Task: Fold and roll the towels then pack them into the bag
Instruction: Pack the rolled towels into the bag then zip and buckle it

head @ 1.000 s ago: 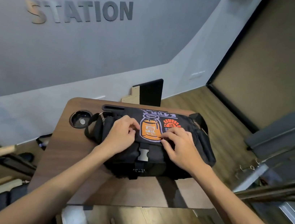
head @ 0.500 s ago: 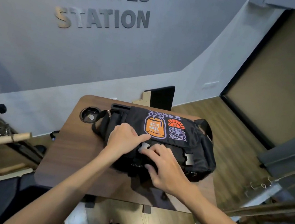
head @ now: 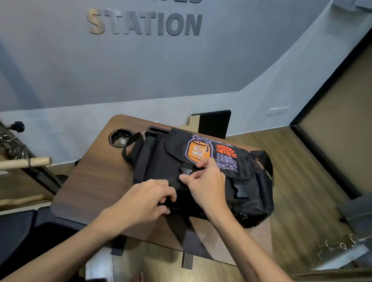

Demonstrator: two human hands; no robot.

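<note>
A black messenger bag (head: 245, 189) with an orange and white print on its flap lies on a small dark wooden table (head: 93, 180). The flap is down over the bag's front. My right hand (head: 205, 186) pinches the flap's left buckle strap near the flap edge. My left hand (head: 148, 197) grips the lower buckle part at the bag's front bottom. A second black buckle (head: 241, 191) hangs on the flap's right side. No towels are visible; the bag's inside is hidden.
The table has a round cup hole (head: 120, 138) at its back left. A wooden bar (head: 4, 164) and metal frame with springs stand to the left. Metal rails (head: 343, 254) run at the right. A black board (head: 213, 123) leans against the grey wall behind.
My hands left the printed flap top. The left hand slid down to the bag's front bottom, and the right hand came to the left buckle strap. The view shifted.
</note>
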